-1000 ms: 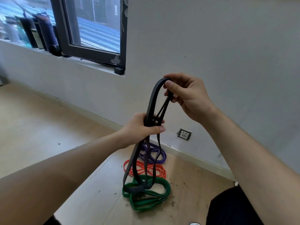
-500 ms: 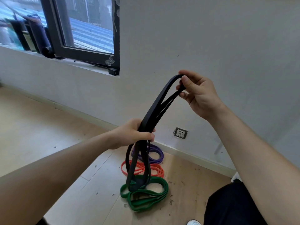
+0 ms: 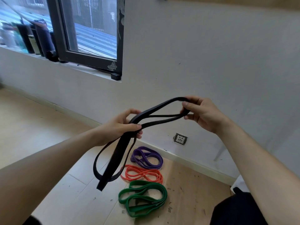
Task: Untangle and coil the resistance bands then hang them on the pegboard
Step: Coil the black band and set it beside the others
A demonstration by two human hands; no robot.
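A black resistance band (image 3: 116, 153) hangs in folded loops between my hands, above the floor. My left hand (image 3: 120, 125) grips the gathered strands at their middle, and the lower loops dangle below it. My right hand (image 3: 203, 114) pinches the upper loop end, held out to the right at about the same height. On the wooden floor below lie three coiled bands: purple (image 3: 148, 157) nearest the wall, orange (image 3: 142, 173) in the middle, green (image 3: 142, 198) closest to me. No pegboard is in view.
A white wall (image 3: 211, 54) with a socket (image 3: 180, 139) near the skirting stands ahead. A dark-framed window (image 3: 90, 34) is at upper left, with bottles (image 3: 32, 39) on its sill. My dark-clothed knee (image 3: 235, 208) is at lower right.
My right hand has drawn the upper loop down and out to the right, so the band now runs nearly level between my hands. The lower loops have swung left, off the green band.
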